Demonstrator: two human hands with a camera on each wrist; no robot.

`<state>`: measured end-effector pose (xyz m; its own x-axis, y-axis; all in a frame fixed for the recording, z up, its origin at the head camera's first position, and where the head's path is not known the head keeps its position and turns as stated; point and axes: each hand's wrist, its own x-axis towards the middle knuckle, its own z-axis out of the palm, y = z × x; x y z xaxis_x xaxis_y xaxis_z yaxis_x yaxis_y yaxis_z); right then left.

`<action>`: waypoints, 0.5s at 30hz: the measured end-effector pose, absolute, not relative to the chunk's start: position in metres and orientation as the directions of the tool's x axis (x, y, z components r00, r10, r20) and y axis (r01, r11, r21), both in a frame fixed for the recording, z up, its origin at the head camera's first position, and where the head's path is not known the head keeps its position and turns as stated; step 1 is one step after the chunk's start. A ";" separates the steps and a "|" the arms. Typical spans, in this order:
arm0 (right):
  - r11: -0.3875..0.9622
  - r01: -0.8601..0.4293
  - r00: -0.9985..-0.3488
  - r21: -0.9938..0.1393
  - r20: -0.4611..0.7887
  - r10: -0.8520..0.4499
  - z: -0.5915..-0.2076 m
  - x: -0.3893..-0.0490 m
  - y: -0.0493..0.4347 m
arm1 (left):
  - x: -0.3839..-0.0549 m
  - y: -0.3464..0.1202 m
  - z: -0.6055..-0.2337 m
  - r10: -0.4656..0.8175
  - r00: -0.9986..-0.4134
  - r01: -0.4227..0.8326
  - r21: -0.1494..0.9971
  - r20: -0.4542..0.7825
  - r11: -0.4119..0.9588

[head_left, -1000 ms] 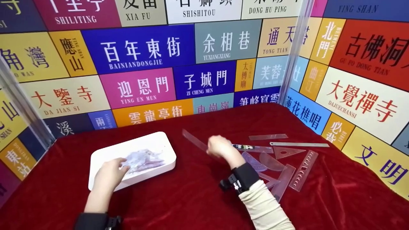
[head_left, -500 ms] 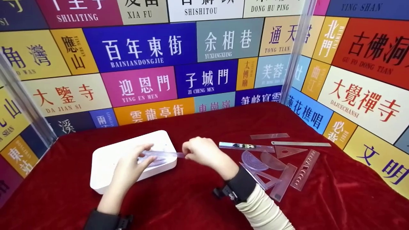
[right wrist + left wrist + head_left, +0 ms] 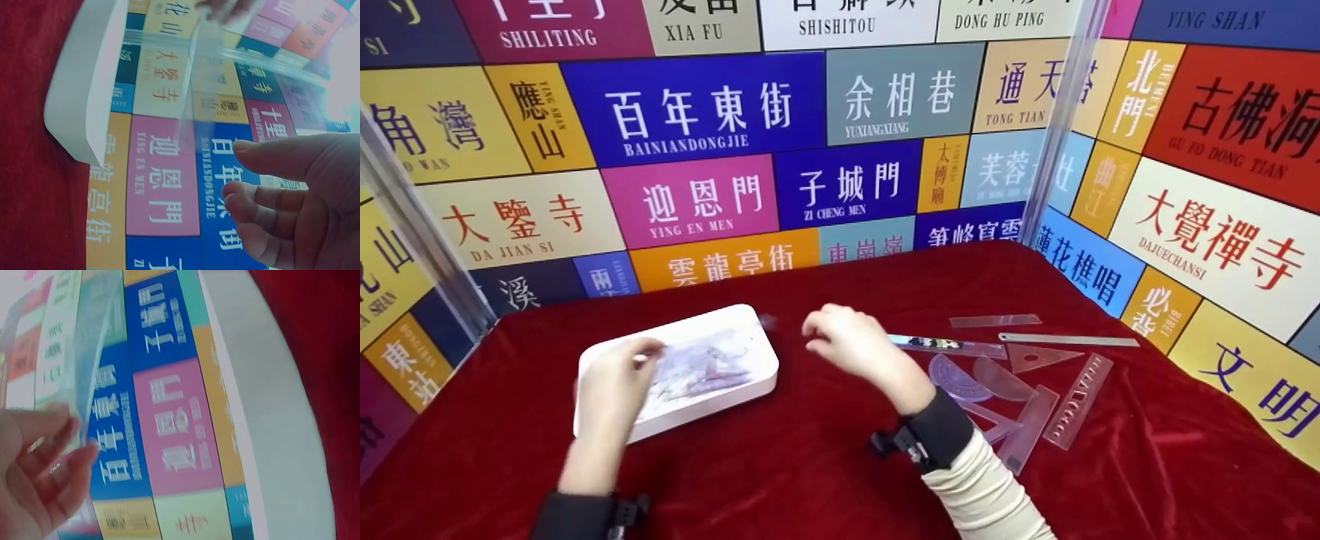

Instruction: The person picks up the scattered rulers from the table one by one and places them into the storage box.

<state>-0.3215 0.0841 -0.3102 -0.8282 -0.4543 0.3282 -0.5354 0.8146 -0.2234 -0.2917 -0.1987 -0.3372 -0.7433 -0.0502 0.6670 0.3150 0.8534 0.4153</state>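
My left hand is over the left part of a white tray. Between thumb and fingers it pinches a clear plastic ruler, which slants up in the left wrist view and blurs in the head view. Inside the tray lies a heap of clear, purplish plastic pieces, partly covered by the hand. To the right of the tray my right hand hovers over the cloth, fingers loosely bent and holding nothing. The right wrist view shows that same empty hand, with the ruler beyond it.
At the right, several drawing tools lie spread on the red cloth: a printed ruler, a steel ruler, a set square, a protractor and a stencil ruler. A sign-patterned wall stands behind.
The right hand brought a clear ruler from the right to the left hand, which took it. The right hand let go, and the left hand moved left and back over the tray with it.
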 end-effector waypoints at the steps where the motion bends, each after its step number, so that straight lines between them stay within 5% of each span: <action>1: 0.813 -0.531 -0.832 -0.239 0.330 -0.446 -0.309 -0.322 0.086 | -0.293 -0.205 -0.338 -0.093 -0.749 0.258 0.419 0.656 0.871; 6: 0.810 -0.521 -0.844 -0.269 0.304 -0.442 -0.307 -0.324 0.093 | -0.299 -0.228 -0.351 -0.179 -0.846 0.052 0.410 0.503 0.911; 15: 0.801 -0.523 -0.850 -0.290 0.245 -0.467 -0.308 -0.326 0.093 | -0.309 -0.240 -0.374 -0.068 -0.959 0.039 0.366 0.275 0.930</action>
<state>-0.3257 0.0933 -0.3082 -0.8500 -0.4666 0.2446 -0.5233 0.8014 -0.2898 -0.3091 -0.2398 -0.3736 -0.9589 -0.0685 0.2755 0.0387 0.9299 0.3658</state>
